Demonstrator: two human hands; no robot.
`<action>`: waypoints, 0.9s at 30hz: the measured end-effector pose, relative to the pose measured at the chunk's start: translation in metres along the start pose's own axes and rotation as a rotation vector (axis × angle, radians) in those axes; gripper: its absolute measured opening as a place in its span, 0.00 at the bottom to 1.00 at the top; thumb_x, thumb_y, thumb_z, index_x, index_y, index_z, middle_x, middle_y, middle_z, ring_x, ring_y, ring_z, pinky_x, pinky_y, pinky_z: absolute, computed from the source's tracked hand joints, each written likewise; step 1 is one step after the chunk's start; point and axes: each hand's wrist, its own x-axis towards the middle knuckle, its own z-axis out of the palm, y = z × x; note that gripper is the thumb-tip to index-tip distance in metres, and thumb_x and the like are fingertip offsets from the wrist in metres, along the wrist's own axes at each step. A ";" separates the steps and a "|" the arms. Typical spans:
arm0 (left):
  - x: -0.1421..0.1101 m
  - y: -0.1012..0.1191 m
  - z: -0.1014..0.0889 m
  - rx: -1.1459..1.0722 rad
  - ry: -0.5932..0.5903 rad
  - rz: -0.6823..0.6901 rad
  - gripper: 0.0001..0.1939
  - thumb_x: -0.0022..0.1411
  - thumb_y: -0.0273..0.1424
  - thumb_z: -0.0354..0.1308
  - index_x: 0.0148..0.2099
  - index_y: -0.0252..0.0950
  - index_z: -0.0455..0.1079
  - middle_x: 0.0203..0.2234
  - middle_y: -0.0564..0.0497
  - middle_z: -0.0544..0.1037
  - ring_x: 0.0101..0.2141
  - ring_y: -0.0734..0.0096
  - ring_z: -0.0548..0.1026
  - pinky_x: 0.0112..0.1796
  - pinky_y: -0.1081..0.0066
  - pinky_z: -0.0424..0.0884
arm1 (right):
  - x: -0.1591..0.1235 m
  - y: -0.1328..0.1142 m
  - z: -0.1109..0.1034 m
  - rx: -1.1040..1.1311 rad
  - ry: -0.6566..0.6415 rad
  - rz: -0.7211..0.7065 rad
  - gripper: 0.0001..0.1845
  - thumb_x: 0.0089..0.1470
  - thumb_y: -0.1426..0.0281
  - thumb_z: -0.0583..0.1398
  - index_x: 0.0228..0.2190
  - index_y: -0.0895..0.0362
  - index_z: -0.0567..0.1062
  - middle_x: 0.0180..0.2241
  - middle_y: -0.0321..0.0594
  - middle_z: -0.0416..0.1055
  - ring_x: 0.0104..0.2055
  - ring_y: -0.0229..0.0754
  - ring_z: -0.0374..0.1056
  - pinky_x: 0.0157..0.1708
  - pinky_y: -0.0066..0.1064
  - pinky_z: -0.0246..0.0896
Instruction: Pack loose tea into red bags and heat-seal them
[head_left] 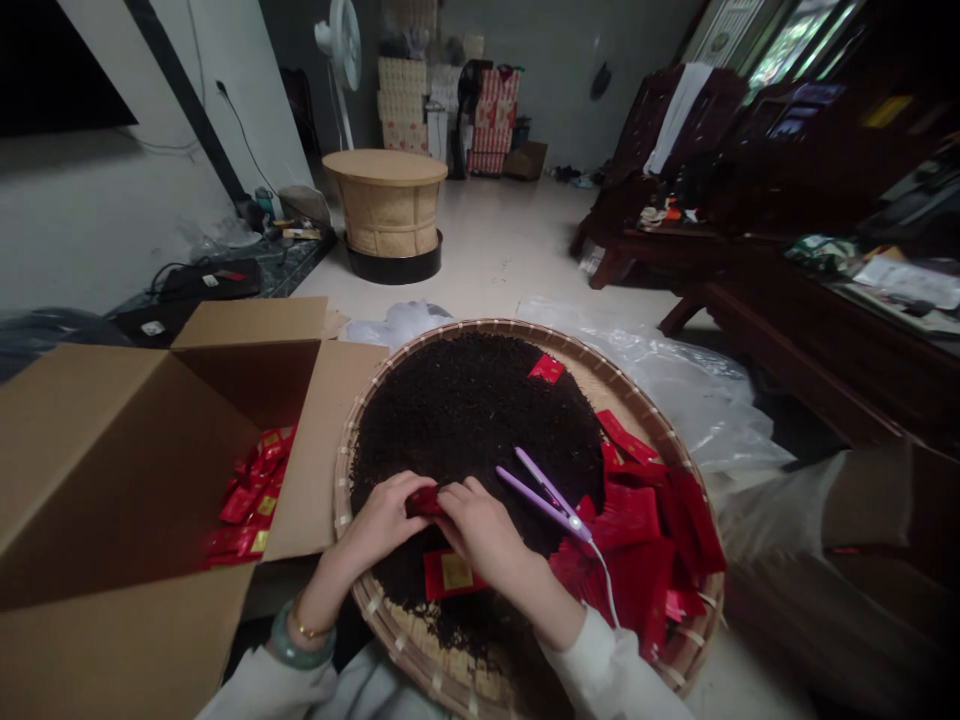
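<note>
Pinched by left hand [388,515] and right hand [478,525], a small red packet [424,501], long axis running left to right, sits above crumbly dark shreds [450,410] in a round woven tray [343,480].

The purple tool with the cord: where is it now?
In the head view, slightly right of centre, the purple tool lies mostly on the dark leaves in the round tray, beside the red packets.
</note>
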 end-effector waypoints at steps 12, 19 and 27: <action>0.001 -0.001 0.001 -0.002 0.003 -0.003 0.12 0.53 0.23 0.59 0.42 0.38 0.73 0.31 0.51 0.78 0.33 0.68 0.75 0.35 0.69 0.72 | -0.006 0.001 -0.013 0.067 -0.024 0.024 0.16 0.55 0.74 0.58 0.47 0.57 0.71 0.45 0.46 0.73 0.41 0.46 0.73 0.37 0.33 0.69; -0.003 0.012 -0.014 -0.046 0.004 0.074 0.21 0.53 0.20 0.55 0.49 0.39 0.71 0.40 0.47 0.78 0.40 0.65 0.74 0.41 0.65 0.73 | 0.003 -0.004 -0.004 0.066 -0.083 0.013 0.09 0.60 0.72 0.56 0.39 0.55 0.76 0.42 0.42 0.75 0.38 0.43 0.74 0.33 0.28 0.67; 0.003 0.024 -0.027 -0.069 0.130 0.311 0.11 0.63 0.27 0.54 0.45 0.38 0.74 0.37 0.46 0.78 0.39 0.68 0.76 0.40 0.68 0.74 | -0.003 0.004 -0.021 0.059 0.103 -0.077 0.08 0.60 0.73 0.55 0.37 0.60 0.75 0.37 0.45 0.73 0.35 0.40 0.71 0.33 0.27 0.66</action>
